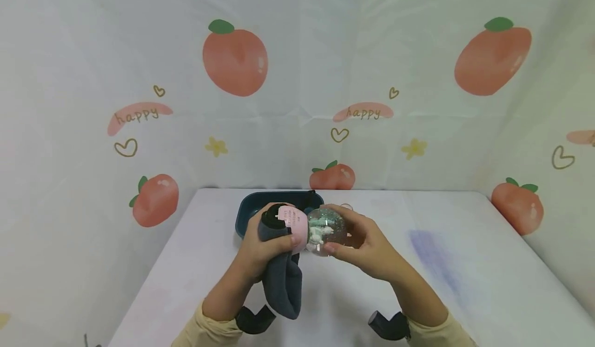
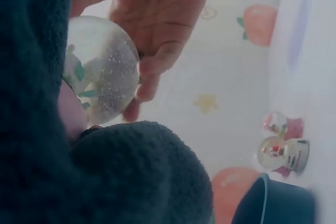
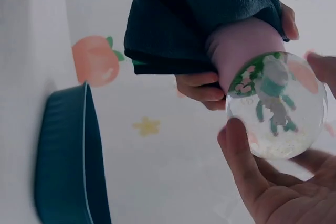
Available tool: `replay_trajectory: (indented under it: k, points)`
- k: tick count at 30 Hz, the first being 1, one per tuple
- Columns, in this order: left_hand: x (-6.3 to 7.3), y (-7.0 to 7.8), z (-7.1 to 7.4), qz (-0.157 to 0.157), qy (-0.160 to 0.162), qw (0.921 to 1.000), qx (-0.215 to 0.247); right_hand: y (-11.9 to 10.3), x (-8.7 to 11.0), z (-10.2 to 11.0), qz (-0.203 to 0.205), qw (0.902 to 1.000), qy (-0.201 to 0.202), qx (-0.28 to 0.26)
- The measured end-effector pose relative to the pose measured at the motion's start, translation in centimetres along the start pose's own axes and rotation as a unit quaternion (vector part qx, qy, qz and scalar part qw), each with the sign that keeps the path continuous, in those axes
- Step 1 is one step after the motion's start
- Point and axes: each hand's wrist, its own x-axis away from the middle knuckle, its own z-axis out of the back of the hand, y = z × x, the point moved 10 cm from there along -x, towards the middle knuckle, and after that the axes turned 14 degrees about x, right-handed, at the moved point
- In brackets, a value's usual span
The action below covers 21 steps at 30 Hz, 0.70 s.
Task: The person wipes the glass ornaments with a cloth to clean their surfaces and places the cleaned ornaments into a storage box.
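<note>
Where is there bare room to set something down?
Right: table between the right hand and the right edge. Left: a smaller patch between the tub and left edge. Crowded: the middle, with the left hand, snow globe, cloth and, beside the tub, other globes.

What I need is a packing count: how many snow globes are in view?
3 visible: one snow globe between the left hand and right hand; a pink-based globe and a white-based globe near the teal bin. Others may be hidden.

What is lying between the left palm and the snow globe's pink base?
A dark teal cloth, bunched against the pink base, visible in the head view.
</note>
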Motion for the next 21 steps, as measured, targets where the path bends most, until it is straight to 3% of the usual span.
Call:
replay_trajectory:
  k: [4, 6, 10, 12, 13, 17, 21]
  points:
    - [0.0, -0.2, -0.1, 0.018, -0.010, 0.9998, 0.001, -1.0, 0.2, 0.7, 0.042, 0.9971, 0.037, 0.052]
    - [0.0, -0.2, -0.1, 0.020, -0.014, 0.9997, -0.001, -1.8, 0.4, 0.9, 0.073, 0.9911, 0.056, 0.096]
    - [-0.2, 0.2, -0.1, 0.014, -0.017, 0.9998, -0.003, -3.6, 0.9, 1.2, 0.148, 0.9620, 0.103, 0.205]
    - [-0.2, 0.4, 0.0, 0.009, -0.015, 0.9999, -0.001, -4.2, 1.0, 1.3, 0.169, 0.9489, 0.119, 0.238]
    - [-0.2, 0.6, 0.0, 0.004, -0.015, 0.9999, 0.000, -4.3, 1.0, 1.2, 0.176, 0.9470, 0.121, 0.240]
    - [-0.2, 1.2, 0.0, -0.022, -0.012, 0.9997, -0.003, -3.7, 0.7, 0.9, 0.162, 0.9678, 0.090, 0.170]
    - [0.0, 1.9, 0.1, -0.061, -0.003, 0.9979, -0.023, -2.0, 0.2, 0.5, 0.103, 0.9916, 0.045, 0.064]
